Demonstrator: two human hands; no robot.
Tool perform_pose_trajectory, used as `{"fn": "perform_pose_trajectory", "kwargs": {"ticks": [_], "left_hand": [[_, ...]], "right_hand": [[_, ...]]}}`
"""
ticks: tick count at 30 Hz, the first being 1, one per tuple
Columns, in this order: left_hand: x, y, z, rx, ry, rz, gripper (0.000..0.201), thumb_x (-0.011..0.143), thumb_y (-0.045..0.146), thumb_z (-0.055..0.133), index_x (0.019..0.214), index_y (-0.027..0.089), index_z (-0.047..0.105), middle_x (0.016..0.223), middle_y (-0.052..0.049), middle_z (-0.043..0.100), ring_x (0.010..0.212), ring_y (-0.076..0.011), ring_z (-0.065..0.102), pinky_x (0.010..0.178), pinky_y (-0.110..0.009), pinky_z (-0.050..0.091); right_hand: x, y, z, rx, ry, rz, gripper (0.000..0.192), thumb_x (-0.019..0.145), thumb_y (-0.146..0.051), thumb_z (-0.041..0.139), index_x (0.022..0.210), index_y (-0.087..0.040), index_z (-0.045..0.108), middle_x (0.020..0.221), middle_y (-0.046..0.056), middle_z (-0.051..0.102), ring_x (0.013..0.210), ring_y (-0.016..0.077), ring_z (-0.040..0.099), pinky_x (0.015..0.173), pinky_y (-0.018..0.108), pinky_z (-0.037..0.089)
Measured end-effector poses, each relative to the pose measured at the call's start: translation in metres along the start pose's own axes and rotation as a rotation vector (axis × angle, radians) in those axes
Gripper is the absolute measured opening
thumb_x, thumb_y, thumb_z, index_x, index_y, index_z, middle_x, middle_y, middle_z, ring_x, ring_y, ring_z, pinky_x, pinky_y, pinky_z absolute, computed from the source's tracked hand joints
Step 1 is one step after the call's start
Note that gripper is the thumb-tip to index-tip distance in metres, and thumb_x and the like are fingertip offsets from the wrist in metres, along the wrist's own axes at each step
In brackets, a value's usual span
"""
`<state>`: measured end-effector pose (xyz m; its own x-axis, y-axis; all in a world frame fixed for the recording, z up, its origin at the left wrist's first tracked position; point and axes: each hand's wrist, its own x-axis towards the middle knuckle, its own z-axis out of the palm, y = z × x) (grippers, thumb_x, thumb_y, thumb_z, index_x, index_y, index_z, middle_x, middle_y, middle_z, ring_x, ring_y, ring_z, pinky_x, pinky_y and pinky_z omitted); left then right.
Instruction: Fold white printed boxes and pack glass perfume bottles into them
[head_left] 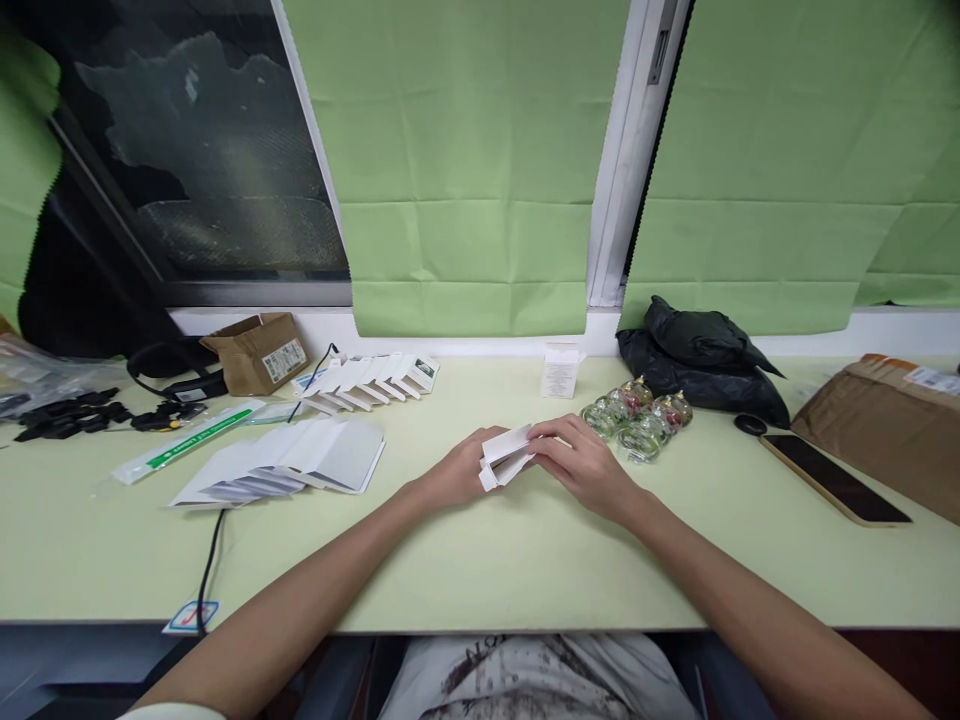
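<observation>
A small white cardboard box [504,458] is between my two hands, above the front middle of the table. Its near end is open, with a flap sticking out. My left hand [459,468] is closed round its left side, the fingers partly hidden behind it. My right hand [581,462] pinches the right side with thumb and fingers. Beyond them stands an upright white box [560,371] with small print. Several clear-wrapped ornaments [637,415], green and red with gold tops, lie just past my right hand.
Flat white boxes [292,460] lie fanned out at left, with a row of white boxes [367,382] behind. Further left are a brown carton [259,355] and a green-striped packet [187,440]. A black bag [697,360], phone [836,480] and brown parcel [885,425] occupy the right.
</observation>
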<state>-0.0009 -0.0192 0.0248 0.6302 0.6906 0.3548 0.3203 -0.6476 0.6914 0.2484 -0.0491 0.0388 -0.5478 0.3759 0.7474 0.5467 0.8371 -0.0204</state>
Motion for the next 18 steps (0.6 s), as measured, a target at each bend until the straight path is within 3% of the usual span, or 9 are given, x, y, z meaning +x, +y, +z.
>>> {"fn": "perform_pose_trajectory", "kwargs": {"ticks": [4, 11, 18], "left_hand": [[0.002, 0.005, -0.003, 0.056, -0.024, 0.039, 0.025, 0.091, 0.036, 0.065, 0.113, 0.024, 0.069, 0.114, -0.01, 0.069, 0.105, -0.0284, 0.065, 0.09, -0.038, 0.053], [0.002, 0.013, 0.001, -0.088, -0.015, -0.071, 0.033, 0.084, 0.037, 0.072, 0.114, 0.022, 0.07, 0.107, -0.006, 0.073, 0.097, -0.0283, 0.068, 0.082, -0.037, 0.056], [0.003, 0.003, 0.001, -0.152, -0.007, -0.075, 0.04, 0.085, 0.038, 0.074, 0.119, 0.021, 0.065, 0.122, -0.01, 0.068, 0.105, -0.0268, 0.068, 0.085, -0.034, 0.054]], "right_hand": [[0.0, 0.002, -0.001, -0.106, -0.066, -0.062, 0.019, 0.101, -0.013, 0.057, 0.113, -0.025, 0.067, 0.113, 0.008, 0.071, 0.1, 0.0229, 0.06, 0.09, 0.039, 0.052], [0.001, 0.001, 0.0, -0.132, -0.069, -0.025, 0.021, 0.101, -0.015, 0.057, 0.118, -0.024, 0.066, 0.104, 0.008, 0.07, 0.097, 0.024, 0.057, 0.085, 0.038, 0.051], [0.001, -0.001, 0.002, -0.174, -0.058, -0.018, 0.024, 0.102, -0.009, 0.052, 0.112, -0.024, 0.068, 0.111, 0.008, 0.069, 0.099, 0.0241, 0.054, 0.087, 0.039, 0.049]]}}
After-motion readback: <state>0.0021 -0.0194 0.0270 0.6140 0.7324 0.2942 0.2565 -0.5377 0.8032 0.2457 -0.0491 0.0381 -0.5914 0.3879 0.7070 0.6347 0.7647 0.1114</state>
